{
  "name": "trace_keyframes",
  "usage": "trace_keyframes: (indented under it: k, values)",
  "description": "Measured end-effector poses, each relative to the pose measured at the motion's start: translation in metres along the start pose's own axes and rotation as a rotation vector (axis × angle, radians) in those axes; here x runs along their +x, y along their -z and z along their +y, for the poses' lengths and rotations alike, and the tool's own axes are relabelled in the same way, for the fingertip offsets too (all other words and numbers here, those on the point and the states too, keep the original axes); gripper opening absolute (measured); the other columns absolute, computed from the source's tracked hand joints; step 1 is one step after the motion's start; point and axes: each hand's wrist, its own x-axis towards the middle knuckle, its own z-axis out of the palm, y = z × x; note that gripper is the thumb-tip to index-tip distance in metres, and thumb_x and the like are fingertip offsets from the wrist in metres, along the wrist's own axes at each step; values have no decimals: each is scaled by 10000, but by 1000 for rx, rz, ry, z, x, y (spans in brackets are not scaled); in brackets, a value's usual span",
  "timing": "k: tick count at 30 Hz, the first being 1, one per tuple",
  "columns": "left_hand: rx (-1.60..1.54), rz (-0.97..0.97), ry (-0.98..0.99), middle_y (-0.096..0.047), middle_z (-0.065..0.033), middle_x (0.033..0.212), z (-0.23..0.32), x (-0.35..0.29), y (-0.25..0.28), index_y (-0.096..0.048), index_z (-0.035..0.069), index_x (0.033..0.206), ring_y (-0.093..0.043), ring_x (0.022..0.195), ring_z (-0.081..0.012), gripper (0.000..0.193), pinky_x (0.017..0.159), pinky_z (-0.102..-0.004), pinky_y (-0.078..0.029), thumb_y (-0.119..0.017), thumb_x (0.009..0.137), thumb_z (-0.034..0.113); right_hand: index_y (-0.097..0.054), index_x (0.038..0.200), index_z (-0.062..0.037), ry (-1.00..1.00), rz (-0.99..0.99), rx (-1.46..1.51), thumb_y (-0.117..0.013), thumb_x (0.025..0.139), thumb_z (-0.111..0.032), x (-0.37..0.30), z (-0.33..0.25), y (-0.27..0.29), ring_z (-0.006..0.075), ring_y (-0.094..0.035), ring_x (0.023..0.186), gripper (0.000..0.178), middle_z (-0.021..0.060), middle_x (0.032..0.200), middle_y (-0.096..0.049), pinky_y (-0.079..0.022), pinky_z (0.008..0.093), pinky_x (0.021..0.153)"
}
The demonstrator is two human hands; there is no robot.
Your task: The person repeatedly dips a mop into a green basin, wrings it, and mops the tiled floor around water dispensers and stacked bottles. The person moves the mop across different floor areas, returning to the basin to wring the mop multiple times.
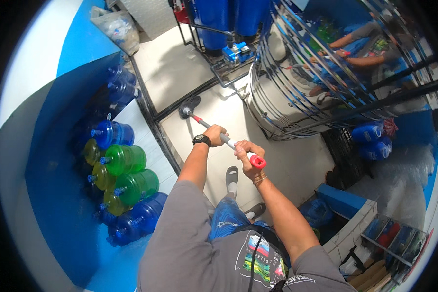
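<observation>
Pale tiles point(297, 158) lie beneath a pole point(231, 143) that the left grip point(215, 135) and right grip point(248, 154) clasp and partly hide.

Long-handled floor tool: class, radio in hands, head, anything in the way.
Left hand gripping pole partway; right hand gripping near its red end. Dark head down at pale floor. Possibly in the way: dark floor strip close by.

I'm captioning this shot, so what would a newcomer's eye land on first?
Likely the ribbed, shiny tank at upper right, mirroring the person. Then the stacked blue, green and yellowish jugs at left, and the red-ended pole at centre, in the left hand and right hand.
</observation>
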Motion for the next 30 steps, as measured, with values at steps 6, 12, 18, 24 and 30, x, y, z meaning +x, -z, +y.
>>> trace_keyframes:
  k: [6,12,18,24,30]
  values:
    - [143,14,180,-752,-245,944,-57,-98,-29,-788,28,884,-749,950,-457,358,863,-547,-593,-721,1025,350,-695,896,8,-202,-286,70,-754,1024,-41,-55,15,-19,239,-735,965,149,119,943,-751,-571,400,1000]
    - [158,148,226,-742,-220,981,-34,-130,-88,-797,4,898,-740,958,-444,356,900,-535,-586,-803,995,346,-724,928,2,-149,-257,26,-770,1015,-36,-113,5,3,231,-750,1000,105,120,1009,-782,-584,368,947]
    - [59,144,-3,-734,-244,922,96,-128,-200,-778,33,859,-714,958,-457,282,933,-549,-557,-831,947,296,-773,1003,14,-285,-47,-176,-737,1024,-38,-223,-74,121,163,-721,932,66,90,991,-783,-574,326,863]
    - [-119,-167,-288,-780,-203,1046,309,-196,-334,-801,85,981,-728,1060,-432,244,955,-548,-571,-825,752,167,-776,1003,40,-397,328,-400,-717,1044,-91,-397,-245,226,191,-710,900,150,109,1007,-790,-568,350,870]
    - [-185,-486,-545,-782,-185,1005,444,-231,-402,-794,85,1012,-745,1020,-435,309,893,-544,-605,-828,737,223,-672,875,-15,-208,518,-487,-675,1054,-111,-472,-348,241,259,-699,856,204,112,853,-706,-573,522,1020]
